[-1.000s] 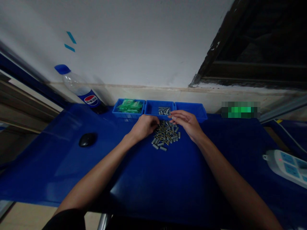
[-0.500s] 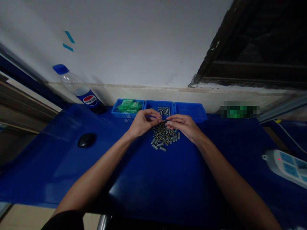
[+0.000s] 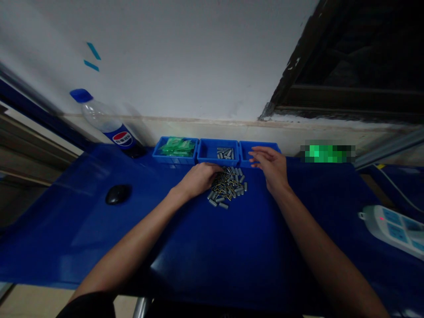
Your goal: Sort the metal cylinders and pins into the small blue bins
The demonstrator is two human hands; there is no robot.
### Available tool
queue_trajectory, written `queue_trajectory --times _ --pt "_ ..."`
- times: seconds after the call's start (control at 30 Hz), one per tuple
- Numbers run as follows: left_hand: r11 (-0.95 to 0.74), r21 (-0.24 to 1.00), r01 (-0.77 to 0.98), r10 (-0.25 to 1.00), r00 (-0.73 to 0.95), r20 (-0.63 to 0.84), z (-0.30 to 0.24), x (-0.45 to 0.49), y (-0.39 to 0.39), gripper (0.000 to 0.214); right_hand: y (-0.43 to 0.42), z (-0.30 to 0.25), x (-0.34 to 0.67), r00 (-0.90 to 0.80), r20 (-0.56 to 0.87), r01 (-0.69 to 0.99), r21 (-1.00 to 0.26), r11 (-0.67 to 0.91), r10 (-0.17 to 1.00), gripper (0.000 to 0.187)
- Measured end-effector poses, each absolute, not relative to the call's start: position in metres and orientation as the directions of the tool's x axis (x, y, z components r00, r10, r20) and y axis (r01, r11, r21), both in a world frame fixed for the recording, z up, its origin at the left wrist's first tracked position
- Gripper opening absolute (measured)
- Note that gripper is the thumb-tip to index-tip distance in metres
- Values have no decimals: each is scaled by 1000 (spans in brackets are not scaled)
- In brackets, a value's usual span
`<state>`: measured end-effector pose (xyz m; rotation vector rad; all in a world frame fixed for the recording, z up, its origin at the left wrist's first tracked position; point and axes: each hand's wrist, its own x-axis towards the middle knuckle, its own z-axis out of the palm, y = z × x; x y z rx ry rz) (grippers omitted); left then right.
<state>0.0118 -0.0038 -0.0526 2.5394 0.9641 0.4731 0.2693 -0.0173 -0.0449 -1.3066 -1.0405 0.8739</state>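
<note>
A pile of thin, screw-like metal pieces [image 3: 226, 182], silver and gold-coloured, lies on the blue table with short grey cylinders [image 3: 223, 205] mixed in and around it. At the pile's left edge is my left hand [image 3: 200, 179], its fingers curled down and pressed together; whatever is at the fingertips is hidden. My right hand [image 3: 273, 167] is raised over the right blue bin [image 3: 245, 150], fingers apart, with nothing visible in them. In the middle blue bin [image 3: 208, 152] several grey cylinders lie on the right side. The left blue bin [image 3: 155, 153] holds green plastic packets [image 3: 179, 146].
A cola bottle [image 3: 122, 138] stands at the back left by the wall [image 3: 185, 66]. A black computer mouse [image 3: 117, 194] lies on the left of the blue table [image 3: 198, 256]. At the right edge is a white power strip [image 3: 391, 227] with a red light.
My hands were together above the pile and have parted. My right hand has moved right, over the right bin, and its fingers have spread. My left hand has lowered to the pile.
</note>
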Motion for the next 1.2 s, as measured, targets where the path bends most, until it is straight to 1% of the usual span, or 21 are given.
queue_trajectory --times 0.07,0.13,0.2,0.23,0.3,0.4,0.47,0.53,0.63,0.7,0.77,0.87,0.93,0.97,1.07,1.2 --pt "-695 458 554 682 710 175 -47 12 -6 37 -18 -42 271 224 96 134 -989 66 970 15" --pt "-697 462 548 672 724 155 -38 10 -8 28 -20 -38 272 96 81 217 -975 58 992 12" --pt "-698 481 531 637 767 76 -28 7 -12 12 -22 -35 274 -50 53 281 -957 65 997 10" --pt "-686 492 537 619 786 5 -23 6 -13 7 -22 -33 275 -119 38 302 -951 72 992 11" --pt "-650 494 578 609 785 -118 -15 4 -17 14 -24 -30 276 -223 12 328 -941 87 975 13" --pt "-603 440 665 631 736 -246 -8 8 -23 18 -25 -28 277 -294 -22 360 -929 90 955 20" --pt "-593 386 707 649 703 -291 -6 12 -26 16 -25 -28 277 -313 -39 383 -920 89 949 23" --pt "-595 340 729 667 683 -298 -4 15 -29 18 -25 -29 277 -326 -50 395 -915 88 944 24" --pt "-605 322 729 674 683 -280 -4 15 -29 23 -24 -31 276 -341 -61 390 -917 82 938 22" --pt "-601 363 712 675 695 -247 -3 12 -27 23 -24 -31 276 -349 -71 384 -920 74 934 22" --pt "-589 453 669 681 713 -167 -3 9 -24 24 -24 -31 276 -359 -77 379 -923 70 930 22" --pt "-594 617 517 683 729 47 -6 7 -19 23 -25 -29 276 -381 -86 347 -936 56 921 23" --pt "-578 705 412 700 694 169 -11 10 -17 20 -27 -27 275 -397 -88 293 -956 35 913 25" --pt "-554 746 369 718 666 204 -13 13 -17 17 -27 -27 274 -404 -89 261 -965 21 911 26" --pt "-455 857 244 781 571 252 -21 20 -16 11 -30 -25 271 -401 -108 179 -983 -38 909 28" --pt "-369 921 127 818 514 258 -26 24 -16 17 -31 -24 267 -384 -130 113 -989 -93 914 28"
